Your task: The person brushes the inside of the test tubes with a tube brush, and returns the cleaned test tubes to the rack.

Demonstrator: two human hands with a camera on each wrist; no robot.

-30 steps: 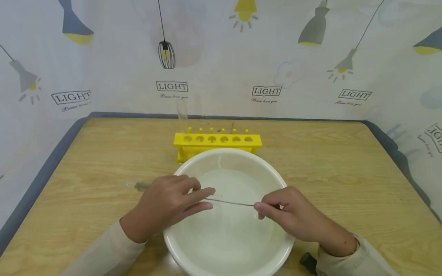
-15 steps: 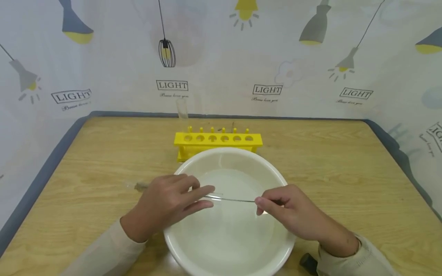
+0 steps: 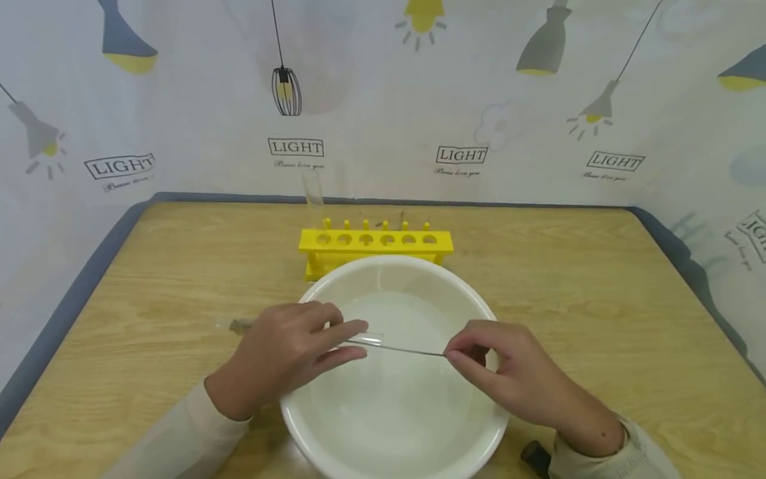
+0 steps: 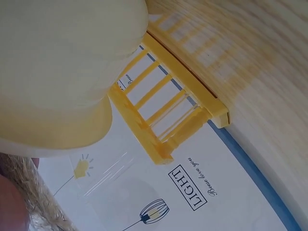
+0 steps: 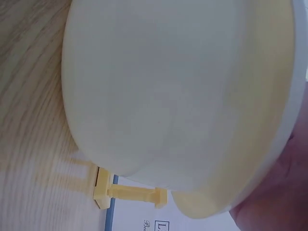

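Note:
Over the basin, my left hand (image 3: pixel 290 342) holds a clear glass test tube (image 3: pixel 370 338), its mouth showing past the fingertips toward the right. A test tube brush is inside the tube; its bristles (image 3: pixel 241 325) show through the glass left of the hand, and in the left wrist view the bristles (image 4: pixel 41 199) fill the lower left corner. Thumb and forefinger of my right hand (image 3: pixel 514 369) pinch the end of the brush's thin twisted wire (image 3: pixel 413 350). Only part of the right hand (image 5: pixel 274 192) shows in the right wrist view, behind the basin's rim.
The white basin (image 3: pixel 397 266) stands below both hands and seems to hold water. Right behind it is a yellow test tube rack (image 3: pixel 376 241), with one upright clear tube (image 3: pixel 313 193) at its left end. A small dark cylinder (image 3: pixel 535 457) lies beside the right sleeve.
My right hand has shifted slightly right and its fingers have rolled a little on the wire. The tube's mouth shows more clearly past my left fingers, which have hardly moved.

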